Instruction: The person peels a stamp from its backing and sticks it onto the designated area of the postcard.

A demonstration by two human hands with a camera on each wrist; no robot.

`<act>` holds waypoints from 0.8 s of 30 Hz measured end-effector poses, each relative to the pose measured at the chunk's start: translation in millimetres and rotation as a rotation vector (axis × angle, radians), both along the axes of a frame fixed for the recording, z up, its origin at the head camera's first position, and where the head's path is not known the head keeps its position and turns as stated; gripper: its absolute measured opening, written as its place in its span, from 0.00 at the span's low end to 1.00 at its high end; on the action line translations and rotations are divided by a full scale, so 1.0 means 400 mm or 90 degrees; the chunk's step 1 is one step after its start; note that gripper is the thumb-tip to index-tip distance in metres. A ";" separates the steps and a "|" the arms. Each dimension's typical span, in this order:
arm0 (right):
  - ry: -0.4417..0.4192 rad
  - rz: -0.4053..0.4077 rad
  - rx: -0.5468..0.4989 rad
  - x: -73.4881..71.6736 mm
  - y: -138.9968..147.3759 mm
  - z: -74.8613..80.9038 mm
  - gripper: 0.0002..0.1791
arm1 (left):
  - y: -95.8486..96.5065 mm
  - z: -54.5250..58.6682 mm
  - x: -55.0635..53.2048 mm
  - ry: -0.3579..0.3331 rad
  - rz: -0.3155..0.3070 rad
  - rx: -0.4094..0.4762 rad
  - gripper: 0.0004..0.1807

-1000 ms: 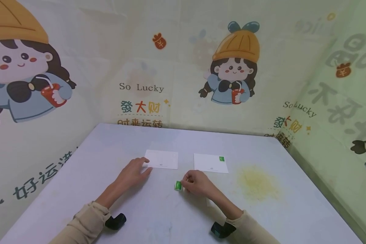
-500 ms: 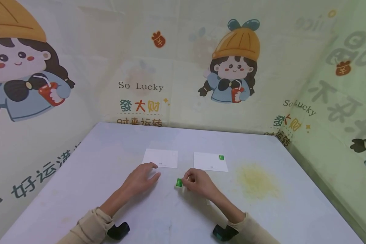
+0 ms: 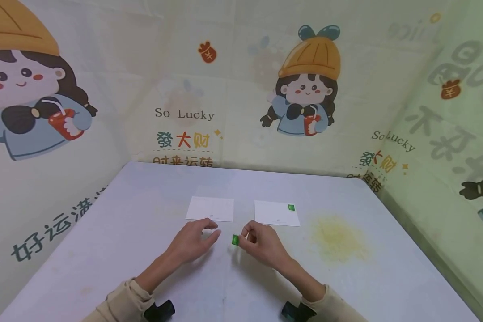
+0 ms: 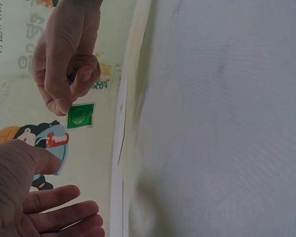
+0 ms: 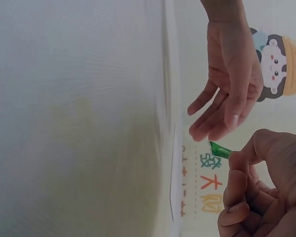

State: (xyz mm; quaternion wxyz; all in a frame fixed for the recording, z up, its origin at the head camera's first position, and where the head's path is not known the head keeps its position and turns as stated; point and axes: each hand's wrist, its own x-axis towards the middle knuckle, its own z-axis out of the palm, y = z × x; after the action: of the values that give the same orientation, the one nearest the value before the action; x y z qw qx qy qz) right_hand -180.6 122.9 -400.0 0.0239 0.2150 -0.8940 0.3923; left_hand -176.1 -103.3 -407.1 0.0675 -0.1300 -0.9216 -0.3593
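Observation:
My right hand (image 3: 263, 245) pinches a small green postage stamp (image 3: 235, 240) by its edge, held up off the table between thumb and finger. In the left wrist view the stamp (image 4: 80, 116) shows its printed face with a pale border. My left hand (image 3: 194, 241) hovers just left of it with loosely bent fingers, holding nothing. Behind the hands lie two white envelope-like cards: the left card (image 3: 210, 209) shows no green stamp, while the right card (image 3: 271, 213) bears another green stamp (image 3: 291, 207) at its upper right corner.
The white table (image 3: 153, 192) has a yellow stain (image 3: 340, 239) right of the right card. A printed cloth (image 3: 241, 98) hangs behind the table and along its sides. Dark wrist-worn devices, such as the left one (image 3: 159, 311), sit at both wrists.
My left hand has moved right and back from the left card toward the stamp. The right hand has lifted the stamp slightly, keeping its pinch. Both cards lie where they were.

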 end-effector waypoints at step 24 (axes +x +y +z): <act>0.163 -0.029 -0.024 0.031 -0.011 0.010 0.08 | 0.012 0.011 0.020 -0.086 -0.074 0.180 0.13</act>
State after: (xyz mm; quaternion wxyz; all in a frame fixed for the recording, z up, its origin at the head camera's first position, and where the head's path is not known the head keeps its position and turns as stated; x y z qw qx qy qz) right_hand -168.3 118.7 -396.2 0.1508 0.2427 -0.8806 0.3779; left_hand -168.0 -98.7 -402.8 0.0023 -0.1481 -0.8551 -0.4969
